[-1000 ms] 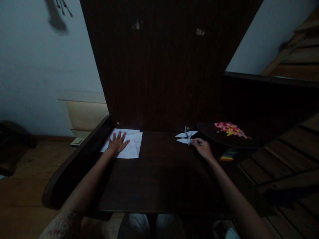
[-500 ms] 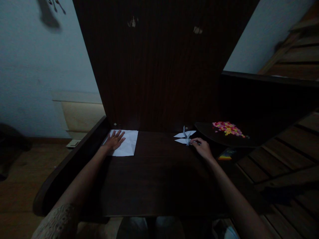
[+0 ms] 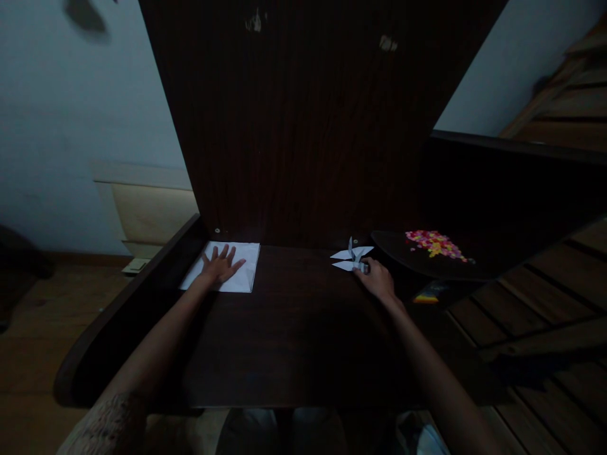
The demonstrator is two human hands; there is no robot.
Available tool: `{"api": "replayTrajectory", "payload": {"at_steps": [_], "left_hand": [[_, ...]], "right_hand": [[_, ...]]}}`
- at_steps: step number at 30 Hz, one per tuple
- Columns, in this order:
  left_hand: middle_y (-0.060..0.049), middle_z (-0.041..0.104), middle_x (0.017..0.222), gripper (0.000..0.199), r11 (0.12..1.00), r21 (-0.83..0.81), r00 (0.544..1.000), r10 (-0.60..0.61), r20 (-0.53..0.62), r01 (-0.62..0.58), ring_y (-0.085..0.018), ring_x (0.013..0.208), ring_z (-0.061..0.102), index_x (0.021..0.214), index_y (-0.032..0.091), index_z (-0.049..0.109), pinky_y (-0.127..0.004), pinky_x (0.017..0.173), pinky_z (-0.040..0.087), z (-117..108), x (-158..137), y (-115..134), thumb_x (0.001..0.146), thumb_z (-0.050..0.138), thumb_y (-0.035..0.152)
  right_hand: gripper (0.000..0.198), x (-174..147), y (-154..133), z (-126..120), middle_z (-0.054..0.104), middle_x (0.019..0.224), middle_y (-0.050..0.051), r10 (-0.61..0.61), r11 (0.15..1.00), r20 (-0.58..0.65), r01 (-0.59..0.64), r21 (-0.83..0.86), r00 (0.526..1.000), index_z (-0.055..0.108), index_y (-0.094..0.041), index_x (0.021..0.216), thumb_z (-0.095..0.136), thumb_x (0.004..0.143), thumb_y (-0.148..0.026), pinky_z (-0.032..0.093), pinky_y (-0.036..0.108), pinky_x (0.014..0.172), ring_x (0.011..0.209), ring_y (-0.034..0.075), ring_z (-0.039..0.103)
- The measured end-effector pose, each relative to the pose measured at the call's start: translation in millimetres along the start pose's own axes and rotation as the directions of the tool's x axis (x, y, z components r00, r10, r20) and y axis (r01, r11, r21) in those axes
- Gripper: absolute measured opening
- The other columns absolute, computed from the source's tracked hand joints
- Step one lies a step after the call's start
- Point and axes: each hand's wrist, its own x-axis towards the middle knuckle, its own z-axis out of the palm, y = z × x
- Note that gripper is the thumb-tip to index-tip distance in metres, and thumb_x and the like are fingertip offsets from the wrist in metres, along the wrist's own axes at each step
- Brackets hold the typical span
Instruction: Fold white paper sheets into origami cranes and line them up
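My left hand [image 3: 220,266] lies flat with fingers spread on a stack of white paper sheets [image 3: 245,273] at the left of the dark desk. On the right, my right hand [image 3: 378,277] has thumb and fingers closed on a white folded paper crane [image 3: 344,266]. Just behind it, very near or touching, stands another paper crane [image 3: 340,255] with pointed wings out to both sides. My fingers hide the right part of the front crane.
A dark rounded shelf [image 3: 396,258] at the right bears a pile of small pink, red and yellow pieces [image 3: 435,243]. A tall dark back panel [image 3: 303,139] rises behind the desk top [image 3: 284,335]. A raised side board [image 3: 128,316] bounds the left.
My right hand has shifted slightly left and turned over the front crane. My left hand still presses on the paper, its thumb spread a little wider. The view has tilted slightly.
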Motion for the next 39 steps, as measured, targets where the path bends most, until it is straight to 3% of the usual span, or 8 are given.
{"api": "replayTrajectory", "payload": {"at_steps": [6,11,16,19,22,25,28,39], "left_hand": [[-0.012,0.007,0.154,0.094,1.000,-0.028,1.000,-0.008,0.016,0.008,-0.050,0.136,0.002,0.146,0.030,0.018,-0.074,0.097,0.003,8,0,0,0.068,0.035,0.081],[-0.013,0.011,0.154,0.091,0.999,-0.049,1.000,-0.017,0.020,0.018,-0.050,0.136,0.003,0.145,0.028,0.021,-0.074,0.097,0.003,4,-2,1,0.071,0.034,0.079],[-0.013,0.018,0.153,0.077,0.991,-0.008,0.937,0.125,-0.327,-0.135,-0.041,0.139,0.001,0.141,0.019,0.034,-0.067,0.103,-0.003,-10,-19,15,0.081,0.034,0.067],[-0.018,0.033,0.146,0.065,0.954,-0.163,0.877,0.153,-0.455,-0.251,-0.035,0.137,0.021,0.134,0.009,0.043,-0.053,0.110,0.014,-28,-37,43,0.087,0.036,0.053],[-0.014,0.059,0.122,0.057,0.778,-0.510,0.912,0.196,-0.360,-0.368,-0.027,0.112,0.054,0.126,0.012,0.051,-0.040,0.098,0.039,-48,-62,87,0.086,0.041,0.052],[-0.009,0.065,0.112,0.051,0.497,-0.746,0.893,0.311,-0.324,-0.444,-0.022,0.098,0.062,0.123,0.018,0.054,-0.033,0.087,0.047,-61,-90,131,0.084,0.049,0.050],[-0.008,0.064,0.115,0.048,0.366,-0.796,0.863,0.355,-0.361,-0.483,-0.021,0.097,0.062,0.119,0.020,0.058,-0.032,0.085,0.047,-64,-112,157,0.078,0.060,0.045],[-0.004,0.068,0.083,0.032,0.047,-0.962,0.957,0.127,-0.261,-0.269,-0.016,0.075,0.062,0.090,0.014,0.068,-0.024,0.067,0.047,-60,-137,155,0.075,0.067,0.042]], "right_hand": [[0.028,-4,-3,7,0.066,0.083,0.008,0.002,0.997,0.015,0.000,-0.078,1.000,0.058,-0.021,0.107,0.052,0.082,-0.032,0.033,0.027,0.052,0.069,0.021,0.060],[0.022,-7,0,2,0.068,0.085,0.009,-0.030,0.994,-0.046,0.025,-0.111,0.999,0.062,-0.020,0.099,0.049,0.081,-0.023,0.033,0.027,0.053,0.069,0.020,0.061],[0.022,-23,-5,-15,0.067,0.079,0.007,-0.157,0.986,-0.043,0.159,0.053,0.987,0.064,-0.020,0.094,0.047,0.080,-0.021,0.040,0.027,0.061,0.070,0.020,0.061],[0.022,-39,-22,-24,0.066,0.080,0.006,-0.325,0.923,-0.066,0.332,0.194,0.943,0.064,-0.019,0.096,0.045,0.083,-0.023,0.043,0.027,0.064,0.070,0.018,0.060],[0.021,-59,-54,-31,0.066,0.081,0.006,-0.423,0.837,-0.152,0.450,0.313,0.893,0.064,-0.018,0.095,0.046,0.085,-0.024,0.046,0.028,0.065,0.069,0.017,0.060],[0.018,-79,-88,-36,0.067,0.086,0.006,-0.494,0.739,-0.236,0.547,0.394,0.837,0.064,-0.020,0.096,0.047,0.087,-0.022,0.049,0.029,0.070,0.074,0.017,0.062],[0.019,-96,-111,-37,0.068,0.086,0.005,-0.556,0.666,-0.293,0.627,0.403,0.778,0.063,-0.022,0.098,0.048,0.087,-0.019,0.050,0.028,0.071,0.076,0.016,0.064],[0.021,-128,-116,-25,0.070,0.082,0.002,-0.530,0.596,-0.421,0.677,0.433,0.736,0.060,-0.026,0.097,0.054,0.081,-0.013,0.051,0.027,0.066,0.073,0.015,0.067]]}}
